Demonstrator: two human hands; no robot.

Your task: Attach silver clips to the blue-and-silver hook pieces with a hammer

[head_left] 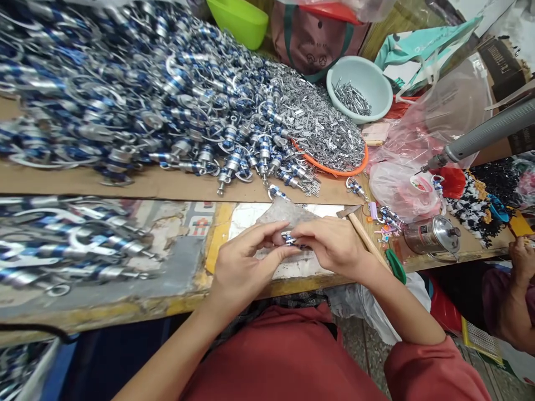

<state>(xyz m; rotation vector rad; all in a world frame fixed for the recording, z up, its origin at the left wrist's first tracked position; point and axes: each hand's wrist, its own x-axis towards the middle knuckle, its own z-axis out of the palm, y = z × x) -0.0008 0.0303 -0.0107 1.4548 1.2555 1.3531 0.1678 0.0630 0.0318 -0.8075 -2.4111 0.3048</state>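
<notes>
Taking the grey metal block [288, 214] at the table's front edge as my marker, I read from the far left. A blurred row of blue-and-silver swivel parts [79, 245] lies well left of the block, and a big heap of the same parts [137, 89] fills the cardboard behind it. My left hand [240, 267] sits just in front of the block, thumb and fingertips pinched narrow on the left end of one small blue-and-silver swivel piece [288, 239]. The piece lies between both hands, over the block's near edge. My right hand [334, 245] closes on its right end, so both grips hold it. Right of the block lies a hammer [359, 225]. Behind and right stands a pale green bowl [358, 89] holding small metal pins. Farther right rests a steel tin [432, 235]. At the far right edge I see another person's hand [522, 259].
</notes>
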